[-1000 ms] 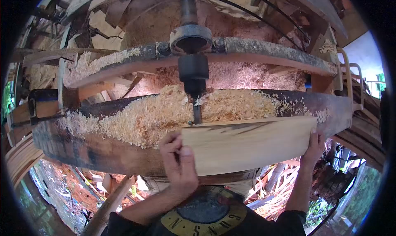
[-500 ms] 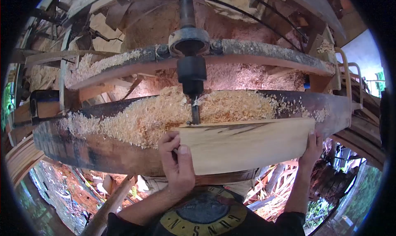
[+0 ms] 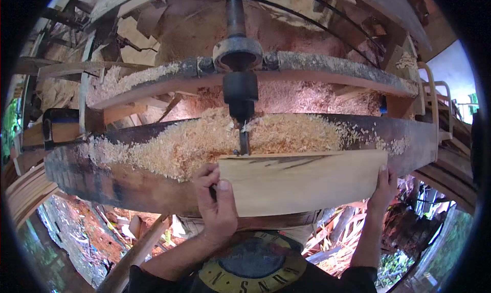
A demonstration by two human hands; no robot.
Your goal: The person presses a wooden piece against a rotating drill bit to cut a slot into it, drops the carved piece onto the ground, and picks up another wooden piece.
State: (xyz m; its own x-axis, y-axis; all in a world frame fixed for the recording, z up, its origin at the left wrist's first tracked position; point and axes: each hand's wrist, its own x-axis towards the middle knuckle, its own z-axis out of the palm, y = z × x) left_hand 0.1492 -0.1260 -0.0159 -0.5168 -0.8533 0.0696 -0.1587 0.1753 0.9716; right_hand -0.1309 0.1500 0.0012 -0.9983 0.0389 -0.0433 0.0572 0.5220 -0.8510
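A pale wooden board (image 3: 302, 185) with a dark streak along its far edge lies across the front of the workbench. My left hand (image 3: 217, 201) is closed on the board's left end, thumb against the near face and fingers curled. At the opposite end, my right hand (image 3: 383, 188) grips the edge with the thumb up. Just beyond the board's far edge, left of its middle, a drill bit (image 3: 244, 142) points down from a black chuck (image 3: 241, 91). Whether the bit touches the wood is hard to tell.
Wood shavings (image 3: 189, 147) are heaped around the bit on the dark bench (image 3: 123, 183). Behind, a shavings-covered crossbar (image 3: 327, 68) carries the spindle's round bearing housing (image 3: 238, 52). Wooden posts and offcuts stand at both sides; scraps litter the ground below.
The board has slid slightly left relative to the bit, both hands moving with it. The whole view has shifted a little. My grip at both ends stays the same.
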